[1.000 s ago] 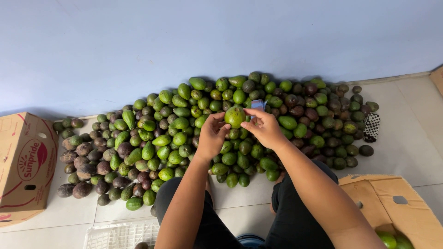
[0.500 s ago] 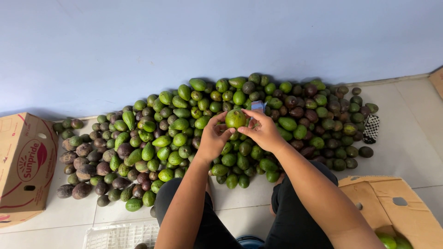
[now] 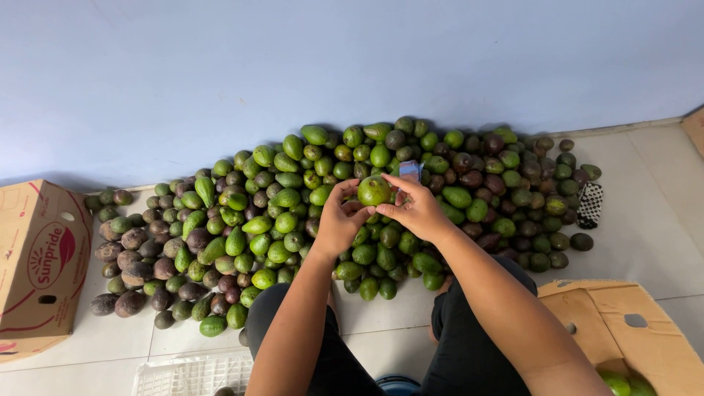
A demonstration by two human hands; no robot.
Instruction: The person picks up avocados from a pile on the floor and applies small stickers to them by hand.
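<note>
A round green avocado is held up between both hands over a big heap of avocados on the tiled floor. My left hand grips its left side with thumb and fingers. My right hand holds its right side, fingertips on the fruit. The heap is mostly green, with dark purple-brown ones at the left and right. A small blue-and-white packet lies on the heap just behind my right hand.
A cardboard box stands at the left. An open cardboard box at the lower right holds a few green avocados. A white plastic crate shows at the bottom edge. A black-and-white mesh piece lies at the heap's right. Blue wall behind.
Both hands stay on the same avocado above the heap; it has turned slightly between the fingers. Nothing else has moved.
</note>
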